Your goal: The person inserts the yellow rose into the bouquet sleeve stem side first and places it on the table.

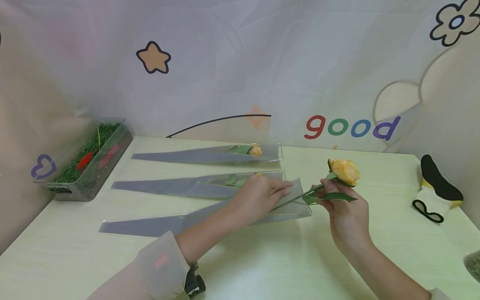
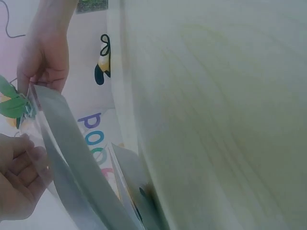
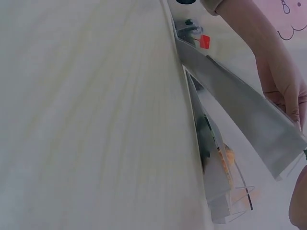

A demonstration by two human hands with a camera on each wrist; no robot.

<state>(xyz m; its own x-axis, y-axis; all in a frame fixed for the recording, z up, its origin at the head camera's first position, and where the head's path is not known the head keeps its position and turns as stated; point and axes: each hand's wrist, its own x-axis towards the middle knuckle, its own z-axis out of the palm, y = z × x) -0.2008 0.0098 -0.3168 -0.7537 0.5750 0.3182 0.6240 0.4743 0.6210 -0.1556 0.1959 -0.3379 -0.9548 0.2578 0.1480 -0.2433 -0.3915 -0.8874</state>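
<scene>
My right hand pinches a yellow rose just under the bloom. Its green stem slants down to the left, into the wide mouth of the nearest grey, clear-fronted flower sleeve. With thumb and fingers, my left hand holds that sleeve near its mouth; the left wrist view shows the sleeve lifted off the table, between both hands. How far in the stem reaches is hidden. Behind lie a second sleeve with leaves inside, partly covered by my left hand, and a third sleeve with a yellow rose.
A clear plastic box with artificial grass and a red piece stands at the back left. On the right, a black, white and yellow object leans against the wall. A rounded greenish thing shows at the right edge. A printed cloth hangs behind.
</scene>
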